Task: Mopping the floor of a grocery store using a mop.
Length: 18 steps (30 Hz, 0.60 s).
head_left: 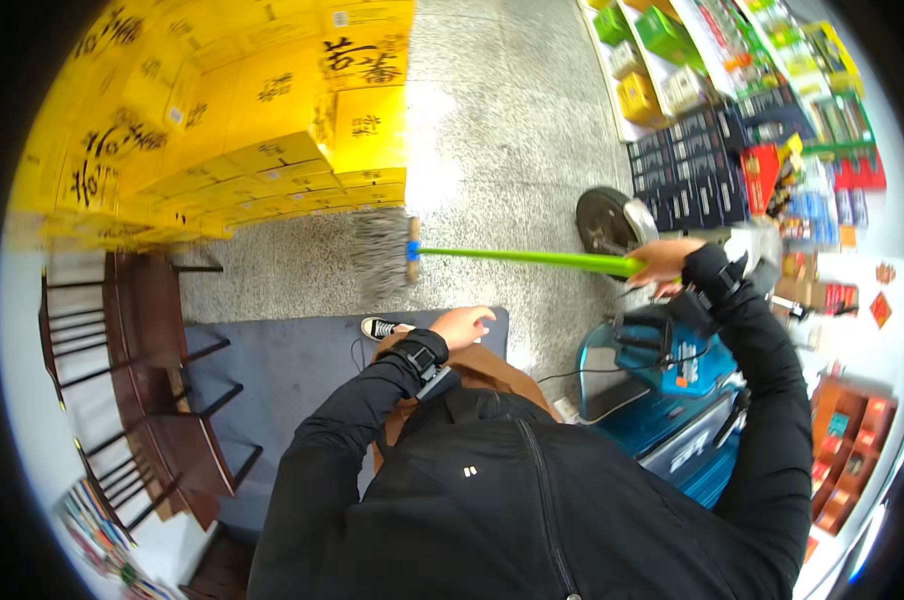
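My right hand (664, 262) is wrapped round the end of a bright green mop handle (527, 258). The handle runs leftward across the view to a mop head of grey strands (380, 255), which lies over the speckled floor beside stacked yellow boxes; I cannot tell how firmly it rests there. My left hand (462, 327) hangs in front of my brown trouser leg, loosely bent, with its fingers partly spread and nothing in it. Both wrists carry black straps.
Yellow boxes (262, 110) are piled high at the far left. Dark wooden chairs (157, 370) line the left side by a grey mat (282, 385). To my right stands a blue electric scooter (662, 400) with its wheel (604, 220), near shelves of packages and black boxes (687, 165).
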### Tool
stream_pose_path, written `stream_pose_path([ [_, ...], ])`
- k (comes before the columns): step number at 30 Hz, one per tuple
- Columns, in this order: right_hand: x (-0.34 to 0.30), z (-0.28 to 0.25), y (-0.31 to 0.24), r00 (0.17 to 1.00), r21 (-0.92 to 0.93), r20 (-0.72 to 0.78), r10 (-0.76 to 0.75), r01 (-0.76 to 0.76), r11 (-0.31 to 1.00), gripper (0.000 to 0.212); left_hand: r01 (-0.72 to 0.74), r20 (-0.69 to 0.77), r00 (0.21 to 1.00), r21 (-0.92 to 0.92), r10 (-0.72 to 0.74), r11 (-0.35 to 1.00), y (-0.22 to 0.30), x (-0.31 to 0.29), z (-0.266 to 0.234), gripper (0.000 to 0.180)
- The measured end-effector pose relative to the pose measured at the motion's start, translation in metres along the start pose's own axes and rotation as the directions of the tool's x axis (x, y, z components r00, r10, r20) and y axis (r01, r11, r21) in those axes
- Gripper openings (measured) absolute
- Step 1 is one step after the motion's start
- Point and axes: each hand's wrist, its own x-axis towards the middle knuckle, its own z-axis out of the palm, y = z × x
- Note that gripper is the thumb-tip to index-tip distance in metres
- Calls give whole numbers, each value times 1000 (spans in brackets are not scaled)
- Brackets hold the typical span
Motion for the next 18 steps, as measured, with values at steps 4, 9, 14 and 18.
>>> stream_pose_path([
  [4,-23,-12,63,964,-309,-266,13,-98,946,29,-9,152,988,34,3,999,31,18,63,29],
  [9,-59,59,70,545,-656,-697,-466,-222,722,16,327,378,909,-387,-176,862,98,51,96,45],
  [14,-72,192,80,519,-563,-733,-439,-101,820,19,511,385,842,-794,-379,329,139,101,122,56],
  [18,-76,266,77,569,-325,-758,-317,92,941,35,532,423,821,-810,-383,247,111,132,177,43],
])
